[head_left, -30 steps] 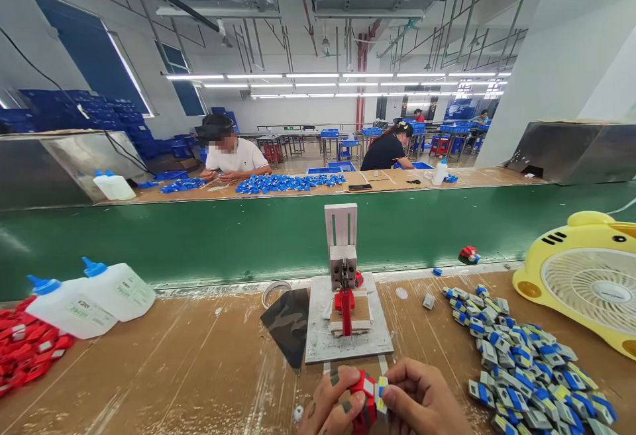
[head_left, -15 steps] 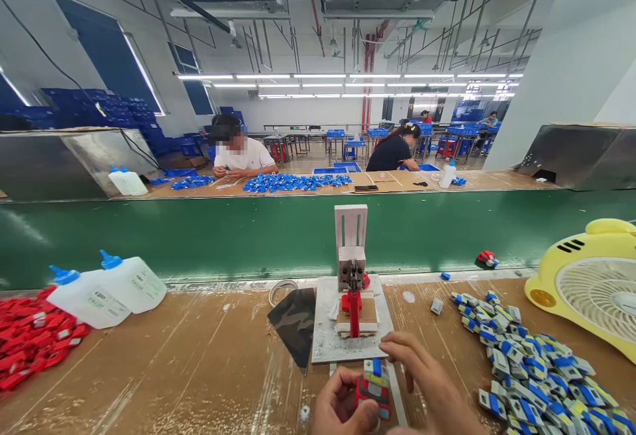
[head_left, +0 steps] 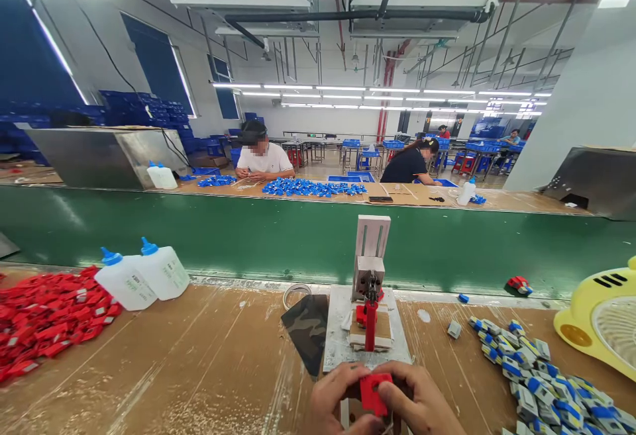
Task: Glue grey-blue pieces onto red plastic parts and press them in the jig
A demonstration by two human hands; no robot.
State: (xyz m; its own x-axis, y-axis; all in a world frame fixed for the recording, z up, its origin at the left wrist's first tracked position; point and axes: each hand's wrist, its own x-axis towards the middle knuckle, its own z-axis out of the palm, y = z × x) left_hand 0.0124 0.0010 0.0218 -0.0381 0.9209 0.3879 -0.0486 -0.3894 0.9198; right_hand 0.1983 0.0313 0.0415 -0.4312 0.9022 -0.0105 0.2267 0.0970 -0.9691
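A red plastic toy block (head_left: 373,393) is between my two hands at the bottom centre, its plain red side with a small hole towards me. My left hand (head_left: 338,396) grips it from the left with bent fingers. From the other side my right hand (head_left: 418,396) holds it, thumb pressed on the red face. My fingers hide part of the block. Just beyond them stands a toggle clamp press (head_left: 371,269) with a red handle (head_left: 370,332), mounted on a white base plate (head_left: 335,349). Another red piece sits under the clamp.
Red plastic parts (head_left: 54,316) are heaped at left beside two white bottles (head_left: 166,273). At right lie grey, blue and yellow blocks (head_left: 541,382) and a yellow fan (head_left: 596,316). A dark sheet (head_left: 308,332) and tape roll (head_left: 293,294) border the press. Beyond the green belt (head_left: 248,226), two people sit working.
My right hand has come in from the right and now grips the block too. The block has turned from its red, grey, blue and yellow side to a plain red face. The view has swung left.
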